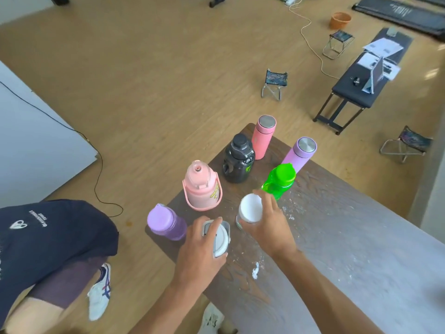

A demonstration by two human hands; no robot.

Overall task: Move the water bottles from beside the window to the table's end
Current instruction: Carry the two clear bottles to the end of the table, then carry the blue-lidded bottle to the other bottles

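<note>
— Under our left grip [202, 247] sits the grey-lidded bottle [220, 238], fingers wrapped round its cap; our right grip [267, 225] clasps the white-capped bottle [250, 208] the same way. Both seem to be at the end of the surface [349, 237], though we cannot tell whether their bases touch it yet.

— Then we lower both straight, feel them settle, and only then let go?

— Yes. Just left of the left grip stands the purple bottle [163, 222], near the edge; just beyond the right grip is the green bottle [279, 182]. We lift our fingers upward, not sideways, or we likely knock one over.
</note>
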